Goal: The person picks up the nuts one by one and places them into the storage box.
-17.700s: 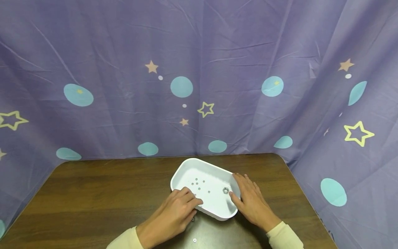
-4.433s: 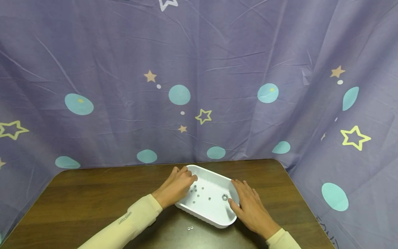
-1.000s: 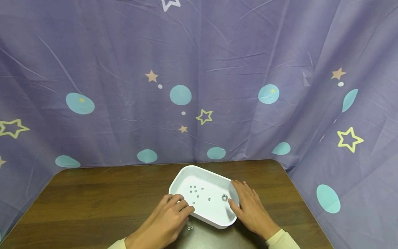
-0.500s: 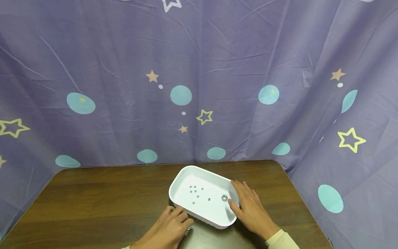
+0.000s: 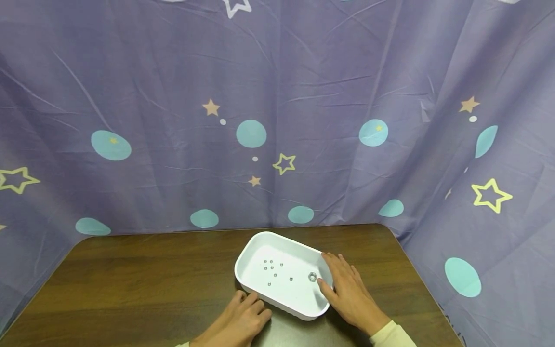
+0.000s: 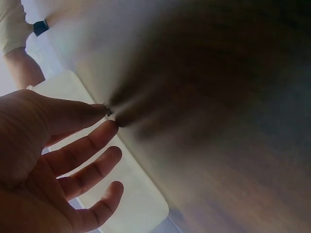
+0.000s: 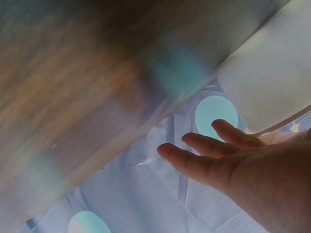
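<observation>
My left hand (image 5: pixel 243 319) is down at the table just in front of a white plastic tray (image 5: pixel 299 306). Its thumb and index finger pinch a small metal nut (image 6: pixel 108 112), seen in the left wrist view; the other fingers are loosely bent. The head view hides that nut behind the hand. Fingers spread, my right hand (image 5: pixel 353 294) rests against the tray's right end, thumb over the rim. Inside the tray, several small nuts (image 5: pixel 272 267) lie scattered toward the left, and one large hex nut (image 5: pixel 312 277) sits near the right thumb.
The tray stands at an angle on a dark wooden table (image 5: pixel 143 284). A purple curtain (image 5: pixel 173 96) with stars and blue spots hangs behind the table's back edge and along its sides.
My left hand has come from over the tray's left part down to the table in front, covering the two small nuts seen there. The tray holds one more small nut. The right hand stays put.
</observation>
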A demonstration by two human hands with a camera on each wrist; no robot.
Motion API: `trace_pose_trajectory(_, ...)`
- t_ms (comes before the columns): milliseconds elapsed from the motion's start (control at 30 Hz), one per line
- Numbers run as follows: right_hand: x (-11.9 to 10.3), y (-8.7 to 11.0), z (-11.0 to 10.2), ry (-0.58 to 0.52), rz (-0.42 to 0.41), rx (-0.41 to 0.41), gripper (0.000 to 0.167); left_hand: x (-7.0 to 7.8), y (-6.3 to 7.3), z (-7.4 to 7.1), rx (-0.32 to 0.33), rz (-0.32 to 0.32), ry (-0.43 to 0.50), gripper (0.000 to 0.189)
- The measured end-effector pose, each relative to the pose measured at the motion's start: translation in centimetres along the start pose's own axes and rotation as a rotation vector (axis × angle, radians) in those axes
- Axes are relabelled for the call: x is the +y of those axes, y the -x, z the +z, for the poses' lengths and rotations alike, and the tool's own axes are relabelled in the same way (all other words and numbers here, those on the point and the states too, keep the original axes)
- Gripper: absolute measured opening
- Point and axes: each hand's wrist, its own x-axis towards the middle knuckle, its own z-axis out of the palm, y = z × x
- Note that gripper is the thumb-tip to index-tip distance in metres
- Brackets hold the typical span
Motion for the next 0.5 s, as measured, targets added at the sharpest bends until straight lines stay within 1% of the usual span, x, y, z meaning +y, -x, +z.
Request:
trace_pose_trajectory(233, -0.02, -0.03, -0.08, 0.001, -0.007, 0.009, 0.066, 0.17, -0.04, 0.31, 0.007, 0.002, -0.017, 0.035)
trace_pose_trajectory(400, 0.02, -0.05, -0.07, 0.001, -0.005, 0.009, 0.066, 0.37, -0.20, 0.51, 0.003, -0.017, 0.001, 0.036)
trace_pose_trajectory(500, 0.07, -0.01, -0.02, -0.001, -0.001, 0.002, 0.066, 0.50, -0.37, 0.64, -0.004, -0.017, 0.002, 0.035)
